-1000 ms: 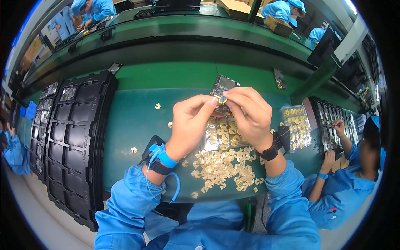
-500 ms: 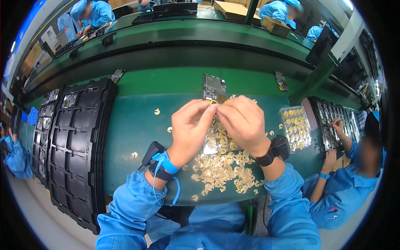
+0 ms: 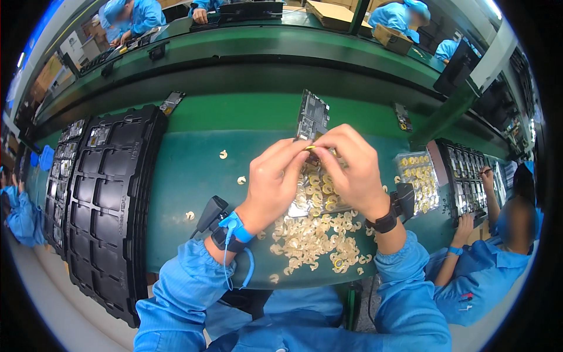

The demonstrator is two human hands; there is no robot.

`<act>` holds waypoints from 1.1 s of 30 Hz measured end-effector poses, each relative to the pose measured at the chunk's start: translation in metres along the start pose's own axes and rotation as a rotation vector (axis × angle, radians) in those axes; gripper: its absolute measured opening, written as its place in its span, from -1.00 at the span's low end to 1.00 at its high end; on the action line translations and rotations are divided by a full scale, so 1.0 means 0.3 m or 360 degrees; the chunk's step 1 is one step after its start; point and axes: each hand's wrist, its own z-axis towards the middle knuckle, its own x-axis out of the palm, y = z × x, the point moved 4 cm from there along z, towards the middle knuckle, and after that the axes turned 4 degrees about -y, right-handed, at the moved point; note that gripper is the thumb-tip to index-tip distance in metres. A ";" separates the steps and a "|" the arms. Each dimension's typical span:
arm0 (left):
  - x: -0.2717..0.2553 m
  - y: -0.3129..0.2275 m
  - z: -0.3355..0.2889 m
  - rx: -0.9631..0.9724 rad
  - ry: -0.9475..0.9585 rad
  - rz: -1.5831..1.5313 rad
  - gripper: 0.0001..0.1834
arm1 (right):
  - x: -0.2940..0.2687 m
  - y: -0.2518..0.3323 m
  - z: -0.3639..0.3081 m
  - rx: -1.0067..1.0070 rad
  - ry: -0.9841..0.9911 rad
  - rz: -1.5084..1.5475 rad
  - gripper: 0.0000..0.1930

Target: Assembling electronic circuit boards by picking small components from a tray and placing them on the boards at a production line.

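Note:
My left hand (image 3: 271, 185) and my right hand (image 3: 350, 170) meet above the middle of the bench, thumbs and fingertips pinched together on a small yellow ring (image 3: 310, 147). Just beyond the fingertips, a circuit board (image 3: 314, 111) stands out at a tilt; the fingers hide its near end, so I cannot tell whether they also grip it. Below the hands lies a clear tray (image 3: 300, 202) with yellow rings in it. Closer to me, a heap of cream-coloured notched discs (image 3: 311, 243) covers the mat, with a few yellow rings among them.
Stacked black trays (image 3: 108, 217), some pockets holding boards, stand at left. At right is a second clear tray of yellow rings (image 3: 418, 182), near a co-worker (image 3: 484, 264) at a black tray. Single boards lie at back left (image 3: 172, 102) and back right (image 3: 403, 117). A green post (image 3: 448, 111) rises at right.
The circuit board has turned and shifted slightly right and away from me, along with both hands. The fingertips still pinch the yellow ring.

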 end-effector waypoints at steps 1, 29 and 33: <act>-0.002 -0.003 -0.001 0.0002 0.0004 -0.0003 -0.79 | -0.015 -0.007 0.000 0.0213 -0.0027 0.0085 -0.91; 0.050 0.050 -0.036 -0.0923 0.0163 -0.1200 -0.52 | 0.002 -0.025 -0.017 0.0733 0.0090 0.0276 -0.90; 0.053 0.054 -0.039 -0.0915 0.0149 -0.1212 -0.53 | 0.001 -0.023 -0.017 0.0702 0.0094 0.0219 -0.90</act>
